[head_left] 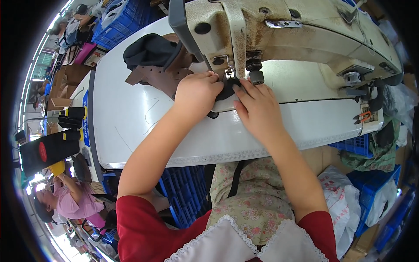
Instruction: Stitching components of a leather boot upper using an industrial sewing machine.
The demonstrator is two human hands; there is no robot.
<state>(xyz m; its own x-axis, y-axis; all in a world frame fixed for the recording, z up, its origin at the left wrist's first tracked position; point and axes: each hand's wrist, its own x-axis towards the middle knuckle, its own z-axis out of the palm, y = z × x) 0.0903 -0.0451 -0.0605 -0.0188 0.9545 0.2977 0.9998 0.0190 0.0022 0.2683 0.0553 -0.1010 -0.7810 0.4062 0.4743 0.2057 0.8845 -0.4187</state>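
White worktop (131, 135) is carrying a beige sewing machine (305, 48), with orange-handled snips (365, 116) resting at the worktop's right end. A black-and-brown piece (157, 77) is lying left of the presser foot (230, 74), running beneath the left grip (197, 92), which is curling; whether it is pinching cannot be told. Right grip (262, 107) is lying open, fingertips (236, 87) touching black material (227, 91) at the foot.

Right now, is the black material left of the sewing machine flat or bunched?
Bunched: the black material rises in rounded folds beside the brown piece.
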